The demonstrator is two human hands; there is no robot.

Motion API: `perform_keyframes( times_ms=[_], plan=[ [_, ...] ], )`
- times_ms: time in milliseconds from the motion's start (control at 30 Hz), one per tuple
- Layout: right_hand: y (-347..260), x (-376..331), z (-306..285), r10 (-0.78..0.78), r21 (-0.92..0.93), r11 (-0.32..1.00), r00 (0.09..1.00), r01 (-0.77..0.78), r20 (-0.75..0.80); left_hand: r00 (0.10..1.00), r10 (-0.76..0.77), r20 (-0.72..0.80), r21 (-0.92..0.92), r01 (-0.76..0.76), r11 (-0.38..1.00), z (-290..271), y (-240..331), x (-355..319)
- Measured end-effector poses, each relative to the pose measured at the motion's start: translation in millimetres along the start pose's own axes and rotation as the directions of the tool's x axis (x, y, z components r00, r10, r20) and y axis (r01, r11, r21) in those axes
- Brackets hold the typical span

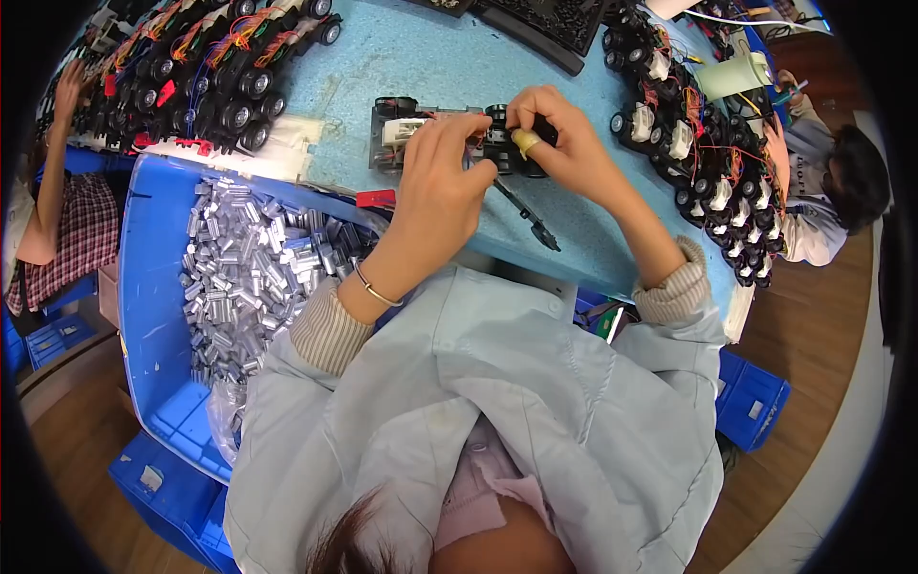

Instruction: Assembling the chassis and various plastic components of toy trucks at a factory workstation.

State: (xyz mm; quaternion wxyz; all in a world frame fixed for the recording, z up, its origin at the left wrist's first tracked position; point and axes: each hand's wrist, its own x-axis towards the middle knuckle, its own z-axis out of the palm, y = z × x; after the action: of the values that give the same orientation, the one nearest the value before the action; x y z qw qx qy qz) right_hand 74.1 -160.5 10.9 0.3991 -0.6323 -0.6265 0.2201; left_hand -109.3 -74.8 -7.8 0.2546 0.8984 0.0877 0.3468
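Observation:
A black toy car chassis (pixel 406 132) with a white part, thin wires and black wheels lies on the light blue table (pixel 421 57). My left hand (pixel 442 182), with a thin bracelet at the wrist, presses its fingers on the chassis' middle. At the chassis' wheel end, my right hand (pixel 566 143) pinches it and wears a yellow cot on one finger. A slim black tool (pixel 528 216) sticks out from under my left hand toward the table's near edge; whether it is held is unclear.
A blue bin (pixel 153 287) at my left holds several small silver cylinders (pixel 244 273). Rows of wired chassis stand at the back left (pixel 210 72) and along the right (pixel 712 167). Black trays (pixel 545 27) sit far back. Other people work at left (pixel 53 191) and right (pixel 832 182).

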Motion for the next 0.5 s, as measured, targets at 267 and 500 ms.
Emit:
perform_keyframes(
  times_ms=[267, 500],
  plan=[
    [8.9, 0.2, 13.6, -0.02, 0.058, 0.998, 0.994, 0.027, -0.109, 1.0, 0.007, 0.009, -0.001, -0.007, 1.0, -0.9, -0.8, -1.7],
    [-4.9, 0.2, 9.2, -0.039, -0.243, 0.97, 0.999, 0.031, -0.032, 0.999, 0.003, 0.037, 0.052, -0.005, 0.999, -3.0, 4.0, -0.6]
  ],
)
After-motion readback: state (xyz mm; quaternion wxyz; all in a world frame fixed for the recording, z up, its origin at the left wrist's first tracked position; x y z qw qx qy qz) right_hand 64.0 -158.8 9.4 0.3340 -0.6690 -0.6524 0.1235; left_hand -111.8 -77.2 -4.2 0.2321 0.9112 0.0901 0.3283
